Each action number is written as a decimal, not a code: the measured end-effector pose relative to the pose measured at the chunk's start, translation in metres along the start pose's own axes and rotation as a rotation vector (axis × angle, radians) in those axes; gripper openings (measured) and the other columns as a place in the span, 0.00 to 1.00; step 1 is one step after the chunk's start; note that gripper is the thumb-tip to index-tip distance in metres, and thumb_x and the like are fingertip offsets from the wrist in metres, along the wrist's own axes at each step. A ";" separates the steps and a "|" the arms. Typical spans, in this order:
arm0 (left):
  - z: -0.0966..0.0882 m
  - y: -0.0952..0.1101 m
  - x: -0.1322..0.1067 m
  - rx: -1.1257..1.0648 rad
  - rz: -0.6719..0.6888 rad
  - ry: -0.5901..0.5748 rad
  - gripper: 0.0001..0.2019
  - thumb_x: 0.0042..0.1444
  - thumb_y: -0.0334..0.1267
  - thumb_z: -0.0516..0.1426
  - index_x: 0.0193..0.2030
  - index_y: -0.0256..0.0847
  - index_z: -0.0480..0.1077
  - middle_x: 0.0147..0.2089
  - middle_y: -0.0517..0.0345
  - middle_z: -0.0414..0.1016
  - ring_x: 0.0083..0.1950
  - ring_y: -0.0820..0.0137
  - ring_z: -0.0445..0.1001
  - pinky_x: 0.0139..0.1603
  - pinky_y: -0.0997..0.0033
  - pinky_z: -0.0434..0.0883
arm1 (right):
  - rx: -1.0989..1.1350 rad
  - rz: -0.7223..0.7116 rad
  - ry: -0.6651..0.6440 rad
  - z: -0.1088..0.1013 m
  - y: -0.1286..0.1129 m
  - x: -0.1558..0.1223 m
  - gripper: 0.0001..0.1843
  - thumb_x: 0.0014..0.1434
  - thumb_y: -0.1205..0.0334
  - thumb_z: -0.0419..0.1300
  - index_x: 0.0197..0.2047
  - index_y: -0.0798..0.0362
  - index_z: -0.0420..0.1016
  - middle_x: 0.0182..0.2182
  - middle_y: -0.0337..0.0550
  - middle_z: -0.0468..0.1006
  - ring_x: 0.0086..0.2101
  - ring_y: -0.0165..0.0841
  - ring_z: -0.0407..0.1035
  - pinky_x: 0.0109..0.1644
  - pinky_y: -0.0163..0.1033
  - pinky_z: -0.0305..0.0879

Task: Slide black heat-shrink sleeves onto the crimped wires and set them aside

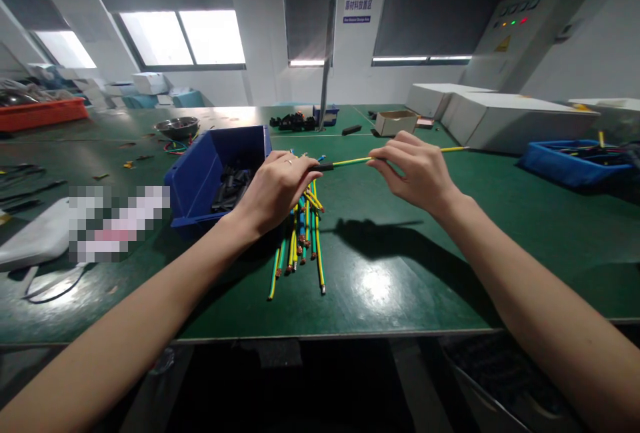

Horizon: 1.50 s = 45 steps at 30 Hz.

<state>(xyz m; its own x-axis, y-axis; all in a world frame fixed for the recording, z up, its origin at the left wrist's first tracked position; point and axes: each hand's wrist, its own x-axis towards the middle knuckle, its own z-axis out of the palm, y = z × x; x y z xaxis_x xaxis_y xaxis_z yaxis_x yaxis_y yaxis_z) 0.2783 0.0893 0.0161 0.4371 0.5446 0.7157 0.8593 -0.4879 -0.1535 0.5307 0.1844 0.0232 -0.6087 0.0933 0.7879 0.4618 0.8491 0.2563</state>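
My left hand [283, 186] pinches a short black sleeve [325, 167] between thumb and fingers. One end of a yellow-green wire [350, 162] meets the sleeve; whether it runs inside it under my fingers is hidden. My right hand [413, 166] is closed around the same wire, whose other end sticks out to the right. Below my left hand, a bundle of yellow-green wires [319, 246] with bare copper ends lies on the green table [400, 286]. Beside that hand stands a blue bin [200, 153] holding several black sleeves [233, 186].
A metal bowl [177, 128] and a small cardboard box [397, 123] stand farther back. White boxes [515, 120] and a blue tray [560, 170] are at the right. An orange crate [43, 114] sits far left, with a white device [37, 236] nearer.
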 end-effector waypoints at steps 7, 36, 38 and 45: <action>-0.002 0.002 0.000 0.012 -0.017 0.016 0.12 0.66 0.39 0.55 0.47 0.33 0.74 0.39 0.48 0.81 0.41 0.62 0.78 0.46 0.63 0.71 | 0.024 -0.029 0.002 0.002 -0.004 0.000 0.08 0.65 0.61 0.57 0.37 0.52 0.77 0.31 0.44 0.80 0.31 0.36 0.66 0.34 0.42 0.65; 0.001 0.000 -0.003 0.044 -0.027 0.012 0.13 0.66 0.42 0.55 0.49 0.39 0.76 0.39 0.50 0.83 0.37 0.64 0.80 0.37 0.67 0.72 | 0.085 -0.011 -0.106 0.004 -0.020 0.001 0.11 0.69 0.62 0.52 0.46 0.55 0.75 0.35 0.43 0.79 0.29 0.28 0.68 0.31 0.36 0.58; 0.001 0.001 -0.003 0.042 -0.033 0.003 0.13 0.66 0.42 0.55 0.50 0.39 0.76 0.40 0.49 0.83 0.38 0.64 0.80 0.39 0.67 0.72 | 0.075 -0.028 -0.125 0.006 -0.024 0.001 0.13 0.69 0.63 0.51 0.51 0.54 0.74 0.35 0.43 0.77 0.30 0.29 0.68 0.31 0.36 0.58; 0.001 0.001 -0.002 0.112 0.005 0.019 0.12 0.63 0.45 0.58 0.47 0.40 0.77 0.37 0.51 0.83 0.36 0.64 0.79 0.38 0.67 0.71 | 0.012 -0.068 -0.099 0.008 -0.026 0.001 0.12 0.71 0.60 0.52 0.47 0.53 0.75 0.32 0.41 0.75 0.29 0.28 0.67 0.29 0.35 0.56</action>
<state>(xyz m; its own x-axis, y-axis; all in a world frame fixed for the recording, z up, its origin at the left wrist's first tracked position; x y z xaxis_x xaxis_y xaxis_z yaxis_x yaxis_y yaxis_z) 0.2788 0.0885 0.0142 0.4375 0.5291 0.7271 0.8818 -0.4107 -0.2318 0.5133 0.1668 0.0134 -0.6995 0.0861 0.7094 0.4103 0.8612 0.3000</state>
